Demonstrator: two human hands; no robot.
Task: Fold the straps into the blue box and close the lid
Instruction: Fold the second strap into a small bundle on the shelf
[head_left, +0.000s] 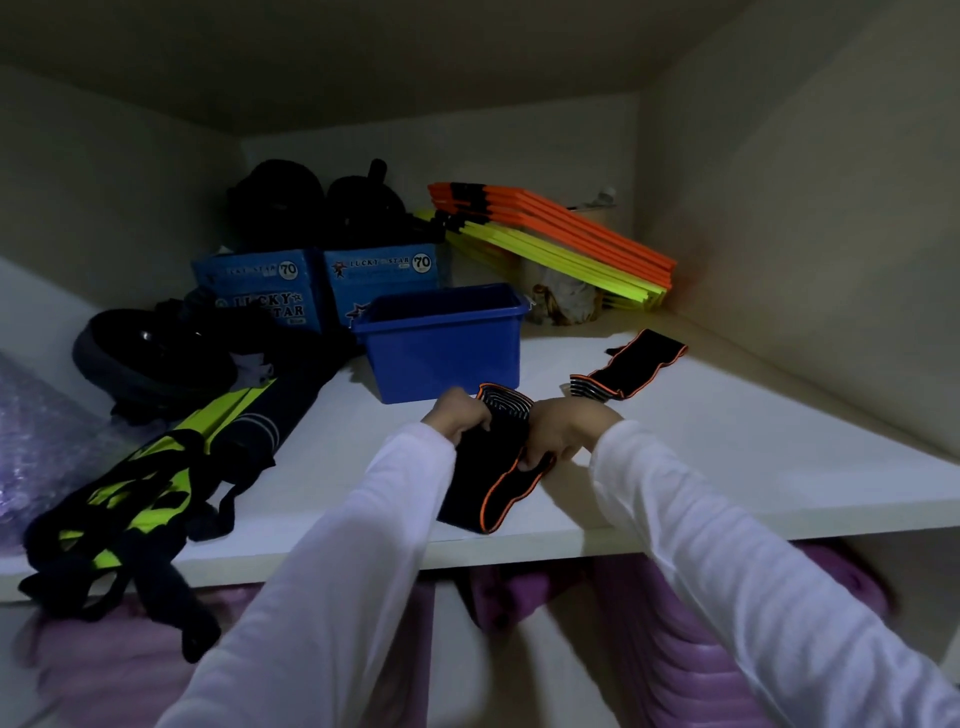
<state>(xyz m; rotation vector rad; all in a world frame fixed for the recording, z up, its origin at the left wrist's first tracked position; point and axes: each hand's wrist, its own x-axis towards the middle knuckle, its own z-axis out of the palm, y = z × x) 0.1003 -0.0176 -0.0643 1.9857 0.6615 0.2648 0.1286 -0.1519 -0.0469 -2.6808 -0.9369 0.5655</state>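
A blue plastic box (441, 358) stands open on the white shelf (727, 467), with no lid in sight. Just in front of it lies a black strap with orange edging (480, 475), stretching toward the shelf's front edge. My left hand (460, 415) grips its left side near the grey-striped end, and my right hand (563, 431) grips its right edge. A second black-and-orange strap (631, 371) lies flat to the right of the box, untouched.
Blue "Lucky Star" cartons (317, 291) and black gear stand behind the box. Orange and yellow flat bars (556, 239) lean at the back right. Black and neon-yellow vests (135, 488) hang over the left front edge. Purple items sit below the shelf.
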